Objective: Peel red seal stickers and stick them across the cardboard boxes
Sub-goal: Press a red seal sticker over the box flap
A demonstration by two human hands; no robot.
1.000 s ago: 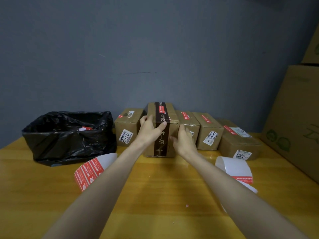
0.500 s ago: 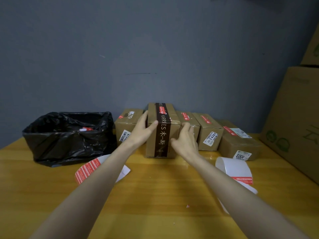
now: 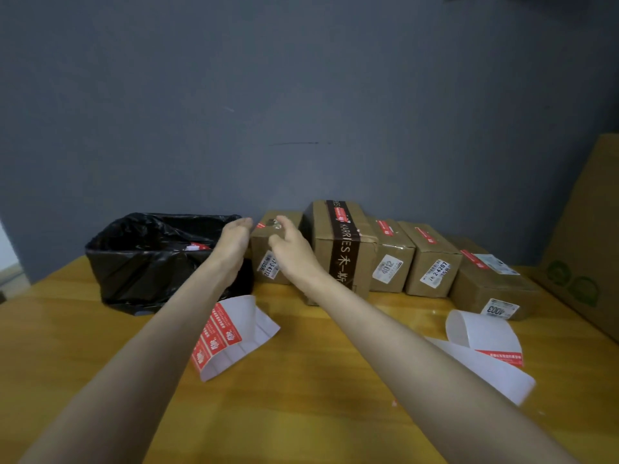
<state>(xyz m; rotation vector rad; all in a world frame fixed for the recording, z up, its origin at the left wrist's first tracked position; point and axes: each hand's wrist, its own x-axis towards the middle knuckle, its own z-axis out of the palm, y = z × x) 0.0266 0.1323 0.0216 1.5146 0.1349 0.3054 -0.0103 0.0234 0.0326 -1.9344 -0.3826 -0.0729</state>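
Head camera is looking down along two bare forearms toward a row of cardboard boxes lined up against a grey wall (image 3: 301,95). At the far left a black bin bag (image 3: 150,266) is sitting on the wooden table (image 3: 301,416); something red and white is showing inside it, too small to make out.

The left hand (image 3: 234,241) is reaching between the bag and the leftmost small box (image 3: 264,262), fingers straight and together, holding nothing. Whether it is touching the box's side I cannot tell. The right hand (image 3: 293,254) is hovering in front of that same box, hiding much of its face and part of its white label. Its fingers are loosely spread and gripping nothing I can see.

Below the hands a sticker sheet (image 3: 249,321) is lying on the table, partly tucked under the left forearm, with red seal stickers (image 3: 217,338) showing along its left side.

Further right a tall box (image 3: 321,249) with a dark printed band is standing, its lower left corner hidden behind the right forearm. Beside it are sitting a box labelled 4012 (image 3: 390,262), a box labelled 2-4207 (image 3: 432,262) and a low box labelled 4003 (image 3: 492,289). Each is wearing a red seal on top, its print unreadable.

In the lower right a curled backing strip (image 3: 482,336) is lying with one red seal on it. A big carton (image 3: 589,229) is being cut off by the right edge.
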